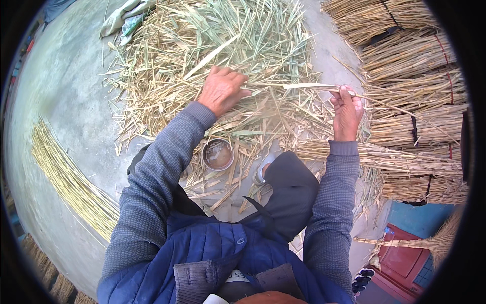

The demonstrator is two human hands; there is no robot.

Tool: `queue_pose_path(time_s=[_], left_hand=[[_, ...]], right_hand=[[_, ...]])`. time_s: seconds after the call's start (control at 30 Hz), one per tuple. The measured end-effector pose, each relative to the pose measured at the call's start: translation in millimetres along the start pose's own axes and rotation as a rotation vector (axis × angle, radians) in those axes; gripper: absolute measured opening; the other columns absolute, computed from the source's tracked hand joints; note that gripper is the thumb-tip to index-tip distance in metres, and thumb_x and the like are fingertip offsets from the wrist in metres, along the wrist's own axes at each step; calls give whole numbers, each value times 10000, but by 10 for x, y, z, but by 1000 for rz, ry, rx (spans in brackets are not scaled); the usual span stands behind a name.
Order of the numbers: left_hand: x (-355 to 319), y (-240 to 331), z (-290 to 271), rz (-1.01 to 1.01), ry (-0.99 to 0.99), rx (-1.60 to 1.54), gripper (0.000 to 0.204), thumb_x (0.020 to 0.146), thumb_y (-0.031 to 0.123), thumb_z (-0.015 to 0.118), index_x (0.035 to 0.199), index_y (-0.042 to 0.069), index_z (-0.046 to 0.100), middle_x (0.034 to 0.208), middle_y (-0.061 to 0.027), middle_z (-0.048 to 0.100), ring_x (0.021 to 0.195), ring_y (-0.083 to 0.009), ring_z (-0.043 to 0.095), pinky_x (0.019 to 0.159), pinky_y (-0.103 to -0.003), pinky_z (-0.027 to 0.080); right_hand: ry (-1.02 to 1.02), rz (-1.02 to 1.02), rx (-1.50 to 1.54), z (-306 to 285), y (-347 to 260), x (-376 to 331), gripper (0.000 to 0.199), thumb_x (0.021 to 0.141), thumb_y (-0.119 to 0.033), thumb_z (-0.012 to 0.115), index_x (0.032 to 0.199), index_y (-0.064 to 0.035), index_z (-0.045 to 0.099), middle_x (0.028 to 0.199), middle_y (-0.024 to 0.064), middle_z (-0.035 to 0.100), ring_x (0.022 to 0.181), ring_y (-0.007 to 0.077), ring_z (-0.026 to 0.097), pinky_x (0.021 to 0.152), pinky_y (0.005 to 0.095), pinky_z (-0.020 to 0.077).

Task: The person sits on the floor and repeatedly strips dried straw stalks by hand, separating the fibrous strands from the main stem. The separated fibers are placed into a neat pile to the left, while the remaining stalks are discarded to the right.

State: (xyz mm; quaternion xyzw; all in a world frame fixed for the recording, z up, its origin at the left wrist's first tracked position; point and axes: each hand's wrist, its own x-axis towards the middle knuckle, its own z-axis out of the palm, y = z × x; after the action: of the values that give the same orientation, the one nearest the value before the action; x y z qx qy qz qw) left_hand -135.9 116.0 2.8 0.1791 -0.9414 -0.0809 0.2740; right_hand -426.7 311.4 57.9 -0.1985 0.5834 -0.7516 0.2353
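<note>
My right hand (347, 112) pinches a thin reed stalk (390, 105) between thumb and fingers. The stalk slants away to the right, and a pale dry leaf (309, 86) stretches left from the pinch. Over the heap of cut leaves and straw (212, 45), my left hand (221, 91) is closed with its back up and its thumb toward the right. Straw strands lie by its thumb and forefinger; what it grips is hidden. A round metal bowl (218, 154) with a little brownish liquid sits on the near side of the heap.
Tied bundles of reed stalks (412, 61) are stacked along the right, with loose stalks (385, 158) before them. A yellowish sheaf (71, 180) lies on the concrete floor at left. A broom (430, 244) and a red door (405, 256) are at lower right; a cloth (126, 17) lies far left.
</note>
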Motion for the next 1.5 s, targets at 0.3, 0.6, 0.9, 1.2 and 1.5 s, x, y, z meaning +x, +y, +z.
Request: queue_pose_path(time_s=[0.3, 0.6, 0.9, 1.2, 1.5], left_hand=[[-326, -448, -274, -521, -273, -1029, 192, 912, 174, 751, 986, -1, 720, 863, -25, 724, 827, -82, 654, 734, -247, 533], [-358, -746, -268, -751, -217, -1148, 156, 872, 92, 780, 964, -7, 702, 869, -64, 743, 795, -103, 696, 744, -238, 557], [-384, -1171, -727, -564, 118, -6, 289, 914, 312, 715, 1019, 44, 693, 929, -66, 730, 941, -196, 651, 874, -375, 459], [44, -166, -132, -41, 13, -390, 413, 830, 402, 754, 1085, 81, 704, 957, -77, 710, 984, -247, 628, 862, -387, 416], [63, -108, -74, -237, 98, -683, 169, 790, 173, 830, 905, 67, 768, 815, -47, 720, 750, -179, 638, 695, -313, 485]], right_hand=[[-157, 66, 99, 668, 86, -490, 272, 927, -91, 704, 1161, -15, 587, 1066, 121, 698, 871, 191, 702, 751, 287, 592], [-187, 25, 121, 636, 145, -371, 258, 954, -158, 682, 1148, -13, 593, 997, 107, 706, 890, 199, 715, 735, 273, 572], [-120, 123, 30, 642, 303, -307, 270, 970, -201, 678, 1129, 6, 607, 1013, 127, 718, 907, 215, 731, 732, 268, 588], [-333, 214, -15, 1306, 612, -643, 274, 975, -214, 677, 1143, -1, 632, 1066, 124, 725, 927, 206, 726, 752, 264, 570], [-238, 47, 51, 1249, 516, -695, 263, 948, -162, 706, 1122, 13, 616, 1031, 174, 729, 863, 188, 724, 776, 283, 588]])
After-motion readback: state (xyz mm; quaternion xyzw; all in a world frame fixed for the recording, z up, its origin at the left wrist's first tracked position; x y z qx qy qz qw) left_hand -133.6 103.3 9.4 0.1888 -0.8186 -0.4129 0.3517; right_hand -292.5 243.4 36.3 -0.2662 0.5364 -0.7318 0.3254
